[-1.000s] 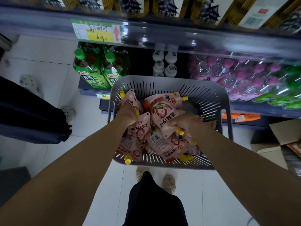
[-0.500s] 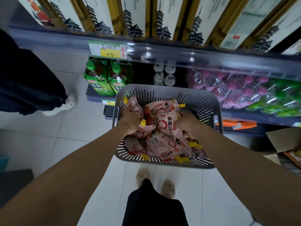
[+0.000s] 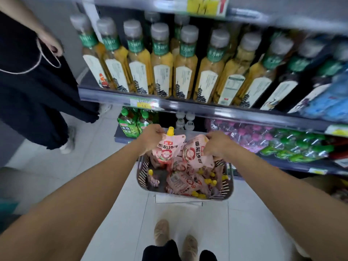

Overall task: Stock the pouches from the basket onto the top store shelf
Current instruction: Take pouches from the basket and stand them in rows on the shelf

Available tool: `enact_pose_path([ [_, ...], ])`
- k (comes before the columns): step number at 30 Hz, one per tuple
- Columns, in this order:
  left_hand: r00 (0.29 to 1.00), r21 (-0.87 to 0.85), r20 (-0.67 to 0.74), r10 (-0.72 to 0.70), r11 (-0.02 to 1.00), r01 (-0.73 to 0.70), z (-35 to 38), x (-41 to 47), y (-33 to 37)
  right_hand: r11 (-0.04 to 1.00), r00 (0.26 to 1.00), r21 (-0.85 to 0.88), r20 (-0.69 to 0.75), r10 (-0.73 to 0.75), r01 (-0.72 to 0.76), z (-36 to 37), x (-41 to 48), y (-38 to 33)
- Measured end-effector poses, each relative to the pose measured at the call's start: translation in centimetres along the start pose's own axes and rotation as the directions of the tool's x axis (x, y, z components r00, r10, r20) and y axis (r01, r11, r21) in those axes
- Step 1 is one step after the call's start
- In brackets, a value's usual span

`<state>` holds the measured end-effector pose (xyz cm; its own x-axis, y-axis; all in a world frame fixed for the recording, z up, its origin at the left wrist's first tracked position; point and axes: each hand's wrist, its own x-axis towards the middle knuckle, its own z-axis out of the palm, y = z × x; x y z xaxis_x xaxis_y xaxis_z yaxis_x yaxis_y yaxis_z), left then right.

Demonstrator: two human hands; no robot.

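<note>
A grey slotted basket (image 3: 227, 187) sits low in front of the shelves, holding several pink pouches with yellow caps (image 3: 183, 182). My left hand (image 3: 150, 137) grips one pink pouch (image 3: 166, 149) near its yellow spout and holds it upright above the basket. My right hand (image 3: 216, 144) holds a second pink pouch (image 3: 195, 154) by its upper edge, tilted, also lifted over the basket. The top shelf is out of view; only a shelf rail with a yellow price tag (image 3: 205, 5) shows at the upper edge.
A shelf of yellow tea bottles (image 3: 180, 61) stands right behind my hands. Below it are green bottles (image 3: 130, 122) and pink and green capped bottles (image 3: 263, 136). Another person in dark clothes (image 3: 33, 87) stands at left. My feet (image 3: 175, 240) are on white floor tiles.
Both hands have closed on a pouch each and lifted them out of the pile. My head has tilted up, bringing the tea bottle shelf into view.
</note>
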<state>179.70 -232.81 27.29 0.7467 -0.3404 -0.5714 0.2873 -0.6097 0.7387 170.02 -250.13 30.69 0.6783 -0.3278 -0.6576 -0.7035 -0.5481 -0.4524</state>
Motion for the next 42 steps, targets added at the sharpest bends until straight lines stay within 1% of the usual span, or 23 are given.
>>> enact_pose_path([
  [2, 0.999, -0.026, -0.013, 0.029, 0.999, -0.029, -1.3, -1.8, 1.9, 0.996, 0.997, -0.071, -0.061, -0.057, 0.052, -1.6, -2.2, -1.3],
  [5, 0.993, -0.034, -0.043, 0.114, 0.993, -0.116, -3.3, -4.8, 5.1, 0.981, 0.971, -0.120, -0.164, -0.172, 0.154, -4.4, -5.7, -3.1],
  [7, 0.983, -0.038, -0.081, 0.163, 0.985, -0.166, -4.4, -6.9, 7.1, 0.963, 0.937, -0.164, -0.243, -0.251, 0.215, -6.1, -8.2, -4.3],
  [9, 0.965, -0.020, -0.131, 0.226, 0.973, -0.230, -5.3, -9.2, 9.1, 0.944, 0.886, -0.172, -0.332, -0.324, 0.281, -7.7, -10.3, -5.5],
  [11, 0.943, -0.035, -0.175, 0.284, 0.955, -0.295, -6.2, -11.4, 11.0, 0.919, 0.827, -0.162, -0.403, -0.393, 0.358, -9.3, -12.6, -7.0],
  [13, 0.917, -0.071, -0.223, 0.331, 0.933, -0.354, -7.2, -13.7, 12.9, 0.898, 0.775, -0.107, -0.468, -0.424, 0.426, -10.9, -15.0, -8.5],
  [18, 0.835, -0.143, -0.344, 0.430, 0.855, -0.499, -9.9, -18.4, 17.6, 0.814, 0.639, 0.003, -0.620, -0.455, 0.582, -14.7, -18.9, -11.7],
  [21, 0.781, -0.177, -0.429, 0.454, 0.806, -0.565, -11.7, -21.1, 20.3, 0.741, 0.552, 0.012, -0.675, -0.489, 0.671, -16.8, -21.0, -13.8],
  [24, 0.730, -0.164, -0.486, 0.480, 0.771, -0.616, -13.9, -23.1, 22.4, 0.659, 0.506, 0.068, -0.700, -0.503, 0.749, -18.4, -22.3, -16.1],
  [29, 0.642, -0.094, -0.580, 0.501, 0.742, -0.664, -18.0, -24.1, 25.1, 0.565, 0.442, 0.094, -0.732, -0.519, 0.819, -20.3, -23.6, -20.3],
  [32, 0.601, -0.069, -0.607, 0.520, 0.719, -0.691, -20.5, -23.5, 26.5, 0.538, 0.414, 0.094, -0.752, -0.512, 0.837, -21.2, -23.4, -22.8],
  [35, 0.574, -0.056, -0.614, 0.542, 0.695, -0.717, -23.0, -22.5, 28.0, 0.515, 0.420, 0.131, -0.758, -0.499, 0.847, -22.0, -22.5, -25.2],
  [38, 0.556, -0.032, -0.605, 0.570, 0.680, -0.733, -25.2, -20.6, 29.3, 0.534, 0.433, 0.129, -0.752, -0.496, 0.835, -22.9, -20.9, -27.4],
  [42, 0.567, -0.036, -0.554, 0.610, 0.662, -0.748, -27.1, -17.6, 31.2, 0.564, 0.444, 0.109, -0.743, -0.501, 0.819, -24.5, -17.9, -29.8],
])
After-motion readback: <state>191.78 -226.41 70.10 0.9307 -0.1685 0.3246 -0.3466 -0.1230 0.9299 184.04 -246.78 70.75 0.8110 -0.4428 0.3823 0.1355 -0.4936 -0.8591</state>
